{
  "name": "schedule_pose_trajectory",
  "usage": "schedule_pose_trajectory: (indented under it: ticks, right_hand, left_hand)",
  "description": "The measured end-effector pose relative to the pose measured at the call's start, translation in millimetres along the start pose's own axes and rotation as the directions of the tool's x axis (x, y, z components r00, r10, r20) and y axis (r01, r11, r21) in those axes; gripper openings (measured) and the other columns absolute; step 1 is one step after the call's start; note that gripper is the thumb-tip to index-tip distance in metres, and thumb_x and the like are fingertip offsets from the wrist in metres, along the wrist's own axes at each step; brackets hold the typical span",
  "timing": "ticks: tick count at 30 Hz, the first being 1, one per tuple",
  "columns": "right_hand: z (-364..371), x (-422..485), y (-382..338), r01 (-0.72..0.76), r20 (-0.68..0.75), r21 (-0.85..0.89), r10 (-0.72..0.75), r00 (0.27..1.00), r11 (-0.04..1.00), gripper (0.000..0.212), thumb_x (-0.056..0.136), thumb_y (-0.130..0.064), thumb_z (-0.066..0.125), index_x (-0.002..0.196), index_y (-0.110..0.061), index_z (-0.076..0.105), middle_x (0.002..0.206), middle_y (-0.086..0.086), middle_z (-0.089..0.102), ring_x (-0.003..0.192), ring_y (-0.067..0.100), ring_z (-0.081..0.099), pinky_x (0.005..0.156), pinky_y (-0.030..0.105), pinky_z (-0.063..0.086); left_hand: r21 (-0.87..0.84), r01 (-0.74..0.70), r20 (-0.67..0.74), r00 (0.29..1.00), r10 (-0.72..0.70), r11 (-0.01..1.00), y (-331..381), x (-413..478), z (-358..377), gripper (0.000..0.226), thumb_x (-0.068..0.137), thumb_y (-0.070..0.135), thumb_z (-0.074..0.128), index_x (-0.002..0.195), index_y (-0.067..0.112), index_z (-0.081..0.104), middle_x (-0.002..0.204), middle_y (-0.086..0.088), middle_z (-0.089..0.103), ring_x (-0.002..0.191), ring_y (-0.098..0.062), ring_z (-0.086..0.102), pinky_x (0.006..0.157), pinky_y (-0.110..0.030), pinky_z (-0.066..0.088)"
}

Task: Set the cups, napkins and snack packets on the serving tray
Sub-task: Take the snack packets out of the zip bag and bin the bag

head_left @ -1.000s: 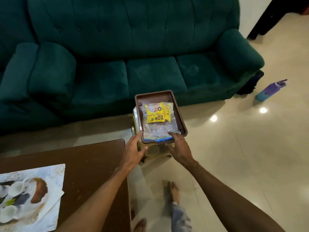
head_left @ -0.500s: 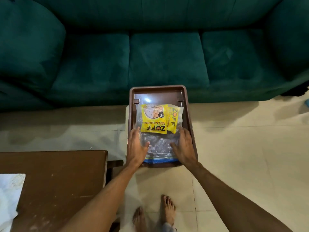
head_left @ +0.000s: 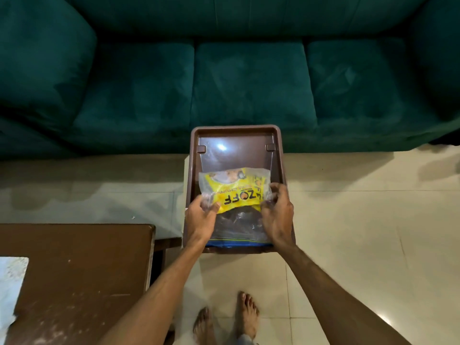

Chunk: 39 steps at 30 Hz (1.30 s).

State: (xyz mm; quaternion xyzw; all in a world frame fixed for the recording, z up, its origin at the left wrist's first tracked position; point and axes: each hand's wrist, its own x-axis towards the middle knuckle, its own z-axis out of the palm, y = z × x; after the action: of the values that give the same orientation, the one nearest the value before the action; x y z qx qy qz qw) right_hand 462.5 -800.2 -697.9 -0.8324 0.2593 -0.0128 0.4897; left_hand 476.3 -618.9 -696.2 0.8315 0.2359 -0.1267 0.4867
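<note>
Yellow ZOFF packet (head_left: 239,192) in clear bag (head_left: 240,226), gripped by left hand (head_left: 200,217) and right hand (head_left: 277,215).

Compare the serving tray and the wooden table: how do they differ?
The tray has a raised rim and glossy floor; the table is flat, dull and speckled. The tray holds a snack bag pinched by the left hand and right hand; the table bears a white mat. Both are brown and rectangular.
</note>
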Motion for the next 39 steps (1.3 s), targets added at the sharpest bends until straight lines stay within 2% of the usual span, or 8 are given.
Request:
schedule_pose_trajectory:
  ticks: [3, 8, 13, 16, 23, 29, 35, 39]
  right_hand:
    - [-14.2, -9.5, -12.1, 0.08, 0.006, 0.028, -0.081, 0.997, 0.996, 0.041, 0.084, 0.004, 0.058, 0.116, -0.022, 0.063, 0.105, -0.002, 0.071, 0.094, 0.019, 0.067, 0.085, 0.042, 0.057]
    - [-29.6, -31.6, -31.7, 0.089, 0.053, 0.135, -0.097, 0.994, 0.987, 0.036, 0.091, 0.001, 0.06, 0.108, -0.029, 0.072, 0.11, -0.01, 0.069, 0.099, 0.01, 0.067, 0.087, 0.039, 0.059]
    - [-34.9, -64.9, -53.5, 0.098, 0.092, 0.221, -0.121, 0.988, 0.97, 0.029, 0.093, 0.004, 0.06, 0.102, -0.019, 0.077, 0.101, -0.003, 0.065, 0.084, 0.017, 0.068, 0.072, 0.029, 0.057]
    - [-30.7, -90.8, -69.3, 0.084, 0.135, 0.244, -0.12, 0.984, 0.966, 0.029, 0.093, 0.007, 0.06, 0.098, -0.016, 0.077, 0.102, 0.0, 0.066, 0.088, 0.015, 0.069, 0.074, 0.019, 0.053]
    - [-6.7, -172.6, -107.5, 0.032, 0.295, 0.265, -0.113, 0.949, 0.964, 0.031, 0.091, 0.008, 0.062, 0.097, -0.019, 0.077, 0.102, -0.004, 0.069, 0.088, 0.016, 0.071, 0.076, 0.034, 0.06]
    - [52.3, -261.2, -145.8, 0.073, 0.437, 0.189, -0.15, 0.887, 0.979, 0.023, 0.094, 0.003, 0.06, 0.105, -0.012, 0.073, 0.108, -0.003, 0.067, 0.097, 0.021, 0.069, 0.079, 0.033, 0.061]
    - [134.0, -366.4, -167.7, 0.186, 0.559, 0.019, -0.164, 0.812, 0.982, 0.041, 0.086, 0.008, 0.063, 0.11, -0.024, 0.073, 0.124, -0.004, 0.065, 0.128, 0.024, 0.055, 0.103, 0.046, 0.052]
    - [182.9, -443.8, -193.0, 0.201, 0.614, -0.015, -0.15, 0.775, 0.979, 0.035, 0.09, 0.003, 0.062, 0.11, -0.024, 0.071, 0.118, 0.0, 0.061, 0.1, 0.013, 0.065, 0.076, 0.024, 0.06]
  left_hand:
    - [-0.136, -0.046, -0.009, 0.999, 0.045, 0.99, 4.8, -14.6, -20.9, 0.007, 0.093, 0.021, 0.07, 0.097, 0.017, 0.067, 0.087, 0.0, 0.071, 0.077, -0.015, 0.066, 0.068, -0.031, 0.055]
    - [-0.321, 0.012, 0.044, 0.999, 0.002, 0.947, 15.3, -42.1, -59.3, 0.015, 0.094, 0.024, 0.068, 0.109, 0.022, 0.067, 0.08, -0.002, 0.067, 0.05, -0.01, 0.057, 0.044, -0.026, 0.049]
    - [-0.368, 0.102, 0.12, 0.991, -0.062, 0.924, 15.1, -74.0, -105.4, 0.043, 0.093, 0.022, 0.07, 0.134, 0.028, 0.06, 0.111, 0.008, 0.073, 0.1, -0.012, 0.071, 0.081, -0.042, 0.061]
    - [-0.398, 0.161, 0.183, 0.979, -0.094, 0.903, 5.5, -96.8, -135.9, 0.06, 0.09, 0.012, 0.072, 0.144, 0.025, 0.051, 0.119, 0.005, 0.073, 0.108, -0.017, 0.07, 0.087, -0.042, 0.059]
    - [-0.448, 0.135, 0.185, 0.981, -0.056, 0.884, -32.5, -157.6, -231.0, 0.07, 0.088, 0.0, 0.069, 0.147, 0.027, 0.045, 0.12, 0.006, 0.073, 0.102, -0.017, 0.073, 0.075, -0.031, 0.062]
    - [-0.523, 0.1, 0.056, 0.995, -0.083, 0.846, -99.3, -192.8, -323.0, 0.075, 0.083, -0.007, 0.072, 0.148, 0.021, 0.046, 0.133, -0.001, 0.066, 0.111, -0.015, 0.069, 0.087, -0.031, 0.059]
    - [-0.581, 0.091, -0.031, 0.991, -0.134, 0.808, -184.1, -230.2, -422.6, 0.074, 0.082, -0.011, 0.071, 0.146, 0.02, 0.049, 0.13, -0.002, 0.066, 0.106, -0.011, 0.069, 0.095, -0.037, 0.057]
    - [-0.583, 0.152, -0.054, 0.973, -0.226, 0.798, -237.6, -258.5, -491.3, 0.072, 0.083, -0.007, 0.072, 0.14, 0.033, 0.055, 0.123, -0.002, 0.071, 0.103, -0.022, 0.07, 0.083, -0.041, 0.058]
